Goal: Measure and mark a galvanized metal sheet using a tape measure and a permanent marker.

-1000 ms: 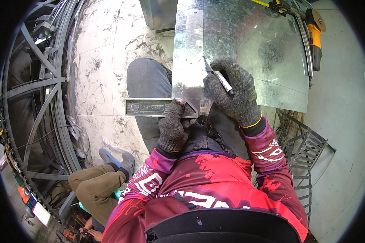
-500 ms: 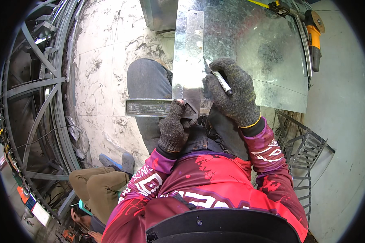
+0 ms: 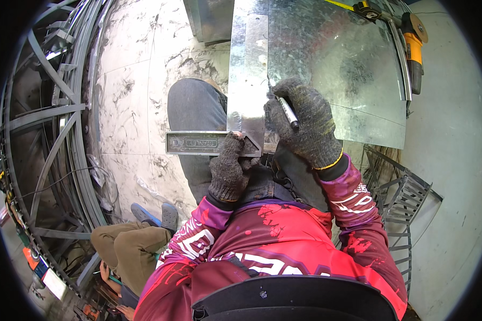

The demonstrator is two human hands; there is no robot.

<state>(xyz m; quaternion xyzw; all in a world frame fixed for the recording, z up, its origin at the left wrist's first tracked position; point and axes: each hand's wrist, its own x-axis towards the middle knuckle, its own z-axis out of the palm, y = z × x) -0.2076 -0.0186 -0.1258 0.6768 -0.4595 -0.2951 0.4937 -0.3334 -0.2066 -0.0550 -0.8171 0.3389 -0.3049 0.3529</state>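
Observation:
A square's grey metal stock (image 3: 190, 143) lies against the near edge of a shiny galvanized sheet (image 3: 353, 69). Its wide blade (image 3: 256, 59) runs away from me across the sheet. My left hand (image 3: 230, 174), in a dark knitted glove, grips the stock near its right end, with the thumb on top. Gloved too, my right hand (image 3: 308, 125) is closed round a white marker with a black end (image 3: 287, 111). The marker slants, its tip beside the blade's right edge. The sheet covers part of my lap.
A tape measure (image 3: 367, 9) and a yellow angle grinder (image 3: 414, 51) lie toward the far right. On the left stands a rack of metal lengths (image 3: 72, 123). Another person's legs (image 3: 131, 241) are at the lower left, and a slatted metal frame (image 3: 404, 200) at the lower right.
My right hand has shifted slightly left, and the marker stands a little steeper. My left hand and the square stay put. At the lower left the other person's hand has moved.

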